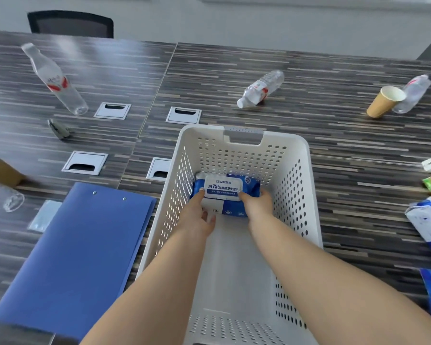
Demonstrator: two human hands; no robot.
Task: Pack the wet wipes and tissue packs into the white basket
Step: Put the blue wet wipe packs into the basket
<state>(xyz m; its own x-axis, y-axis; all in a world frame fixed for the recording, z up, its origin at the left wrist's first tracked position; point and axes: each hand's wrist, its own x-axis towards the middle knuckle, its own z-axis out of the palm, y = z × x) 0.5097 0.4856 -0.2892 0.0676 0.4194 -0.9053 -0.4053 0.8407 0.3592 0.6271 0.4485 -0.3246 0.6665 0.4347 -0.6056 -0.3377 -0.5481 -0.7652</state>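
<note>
1. Here the table is the largest thing, and it gives wide room on all sides. Loose things lie on it: a blue folder just beside the basket on the left, fallen bottles, and paper cups further away.

2. The white basket stands in the middle, with high perforated walls. Both forearms go down between these walls, so the room for moving sideways is narrow. A quick pull upward could catch a wrist on the rim and drag or tip the basket, which looks light.

3. More packs wait at the right edge of the table, partly cut by the frame. They lie near the table's edge, so a careless reach could, it seems, push one off.

4. The wet wipes pack lies flat on the basket floor, against the far end. It looks soft, so it may slide back or turn when the hands let go. The near part of the floor is free for the next packs.

5. The left hand touches the pack's left side with straight fingers. The right hand holds its right end, fingers curled over the edge.
</note>
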